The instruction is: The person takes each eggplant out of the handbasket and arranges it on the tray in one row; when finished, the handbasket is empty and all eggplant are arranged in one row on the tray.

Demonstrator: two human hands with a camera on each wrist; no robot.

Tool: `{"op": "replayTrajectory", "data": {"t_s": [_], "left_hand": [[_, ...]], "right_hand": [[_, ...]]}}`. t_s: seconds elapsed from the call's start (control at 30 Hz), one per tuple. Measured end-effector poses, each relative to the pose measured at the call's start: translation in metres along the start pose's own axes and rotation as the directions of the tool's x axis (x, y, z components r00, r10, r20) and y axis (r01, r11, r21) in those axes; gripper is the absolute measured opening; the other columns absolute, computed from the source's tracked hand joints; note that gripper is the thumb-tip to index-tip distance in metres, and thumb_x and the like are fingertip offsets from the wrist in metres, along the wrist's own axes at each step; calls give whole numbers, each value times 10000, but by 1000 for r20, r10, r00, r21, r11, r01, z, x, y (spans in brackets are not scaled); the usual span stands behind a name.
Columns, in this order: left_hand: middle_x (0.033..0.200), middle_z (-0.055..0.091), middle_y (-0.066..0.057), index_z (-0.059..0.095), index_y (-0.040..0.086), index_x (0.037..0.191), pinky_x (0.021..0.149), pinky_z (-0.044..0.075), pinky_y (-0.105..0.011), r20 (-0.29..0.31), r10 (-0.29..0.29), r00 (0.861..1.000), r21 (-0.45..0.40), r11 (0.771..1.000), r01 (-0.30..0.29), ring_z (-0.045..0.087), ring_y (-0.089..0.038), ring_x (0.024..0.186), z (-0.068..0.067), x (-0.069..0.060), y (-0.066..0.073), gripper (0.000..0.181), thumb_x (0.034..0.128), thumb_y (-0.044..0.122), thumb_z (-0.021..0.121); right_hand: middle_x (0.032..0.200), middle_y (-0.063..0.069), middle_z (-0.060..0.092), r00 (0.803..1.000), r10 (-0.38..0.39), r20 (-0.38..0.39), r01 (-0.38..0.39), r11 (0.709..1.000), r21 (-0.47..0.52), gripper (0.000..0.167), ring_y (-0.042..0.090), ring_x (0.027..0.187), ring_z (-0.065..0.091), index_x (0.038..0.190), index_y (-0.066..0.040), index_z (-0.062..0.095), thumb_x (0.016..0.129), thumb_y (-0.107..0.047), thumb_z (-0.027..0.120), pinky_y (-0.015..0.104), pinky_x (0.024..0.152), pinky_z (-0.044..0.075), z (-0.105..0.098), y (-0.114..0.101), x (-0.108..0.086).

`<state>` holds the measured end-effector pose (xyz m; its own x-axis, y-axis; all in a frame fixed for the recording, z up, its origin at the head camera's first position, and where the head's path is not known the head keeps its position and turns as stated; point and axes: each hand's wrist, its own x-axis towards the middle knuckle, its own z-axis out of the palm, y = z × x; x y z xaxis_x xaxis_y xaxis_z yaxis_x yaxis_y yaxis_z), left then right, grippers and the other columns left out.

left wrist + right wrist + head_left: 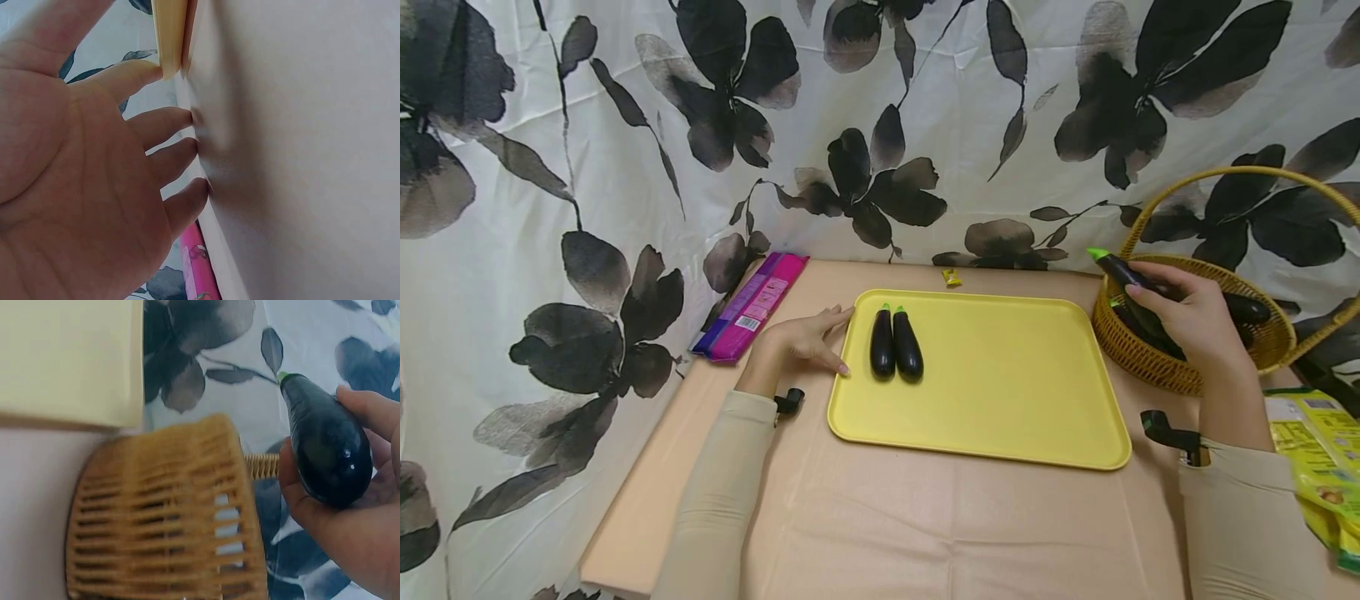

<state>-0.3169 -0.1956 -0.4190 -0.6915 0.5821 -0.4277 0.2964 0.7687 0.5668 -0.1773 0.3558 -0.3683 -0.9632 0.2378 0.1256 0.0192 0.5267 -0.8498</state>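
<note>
My right hand (1191,312) grips a dark eggplant (1123,271) with a green tip, above the wicker basket (1161,379). In the right wrist view the fingers curl round the eggplant (328,440), clear of the basket's side (162,512). More eggplants lie inside the basket. Two eggplants (882,343) (907,346) lie side by side at the left of the yellow tray (1000,392). My left hand (808,342) touches the tray's left edge with relaxed fingers; in the left wrist view its fingertips rest on the table beside the tray edge (170,37).
A pink and purple packet (752,308) lies at the table's left edge. Behind the tray is a small yellow wrapped piece (952,277). Yellow-green packaging (1318,450) lies at the right, below the basket. A floral cloth (850,100) hangs behind the table.
</note>
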Motion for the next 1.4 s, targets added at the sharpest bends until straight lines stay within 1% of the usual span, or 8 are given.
{"op": "replayTrajectory", "data": {"t_s": [0.23, 0.53, 0.67, 0.87, 1.0, 1.13, 1.23, 1.4], "left_hand": [[1763, -51, -138, 111, 216, 1693, 1314, -5, -547, -6, 1, 1000, 9, 1000, -1, -92, -329, 1630, -1, 2, -1, 1297, 729, 457, 946], [1765, -41, -133, 121, 215, 1692, 1315, 4, -547, -7, -8, 1000, 10, 1000, 8, -78, -325, 1632, 0, 2, 0, 1302, 719, 473, 947], [1764, -49, -138, 114, 213, 1693, 1312, 11, -560, 0, -10, 1000, 5, 1000, 10, -78, -336, 1631, 0, 3, -1, 1304, 723, 477, 944], [1764, -52, -137, 115, 220, 1693, 1312, 4, -558, 0, -9, 1000, -1, 1000, 9, -85, -330, 1631, 0, 3, -1, 1302, 722, 478, 944], [1764, -55, -132, 116, 222, 1693, 1312, -8, -554, -1, -7, 1000, -1, 1000, 7, -94, -322, 1631, 0, 3, -2, 1307, 717, 483, 946], [1765, -61, -124, 109, 225, 1693, 1311, -11, -558, 4, -11, 1000, -2, 1000, 11, -101, -319, 1630, 0, 3, -3, 1320, 709, 497, 946], [1765, -63, -121, 106, 226, 1693, 1310, -12, -559, 7, -12, 1000, -6, 1000, 12, -103, -323, 1630, 0, 3, -3, 1326, 706, 500, 947], [1765, -58, -122, 106, 227, 1693, 1309, -13, -564, 8, -14, 1000, -12, 1000, 14, -101, -327, 1630, -1, 2, -2, 1326, 705, 498, 948]], "right_hand": [[1213, -145, 591, 996, -46, 76, 44, 998, 34, 505, 56, 998, 555, 1492, -164, 586, 1026, -345, 653, 83, 756, 508, 22, -12, -1], [1320, -16, 564, 978, -76, 195, 70, 997, 41, 474, 115, 986, 563, 1475, -201, 602, 1028, -350, 657, 161, 742, 534, 54, -14, 4], [1413, 21, 544, 960, -118, 254, 107, 993, 56, 457, 108, 1015, 557, 1478, -200, 602, 1036, -304, 656, 184, 747, 528, 66, -17, 4], [1425, 115, 596, 927, -214, 307, 202, 977, 69, 424, 160, 1061, 535, 1458, -133, 621, 1041, -208, 654, 181, 750, 506, 84, -24, 5], [1487, 96, 562, 912, -190, 364, 182, 982, 57, 438, 212, 1277, 521, 1467, -151, 613, 1043, -253, 653, 181, 889, 487, 96, -27, 6], [1515, 67, 546, 900, -177, 398, 172, 984, 47, 429, 254, 1435, 453, 1453, -177, 629, 1035, -268, 668, 315, 1064, 424, 107, -32, 7], [1501, 94, 561, 890, -197, 411, 206, 978, 25, 425, 289, 1414, 479, 1443, -169, 640, 1029, -257, 677, 354, 1049, 429, 114, -36, 6], [1460, 125, 587, 867, -214, 451, 243, 970, -7, 430, 297, 1257, 554, 1442, -164, 642, 1025, -260, 684, 280, 912, 478, 125, -42, 7]]}}
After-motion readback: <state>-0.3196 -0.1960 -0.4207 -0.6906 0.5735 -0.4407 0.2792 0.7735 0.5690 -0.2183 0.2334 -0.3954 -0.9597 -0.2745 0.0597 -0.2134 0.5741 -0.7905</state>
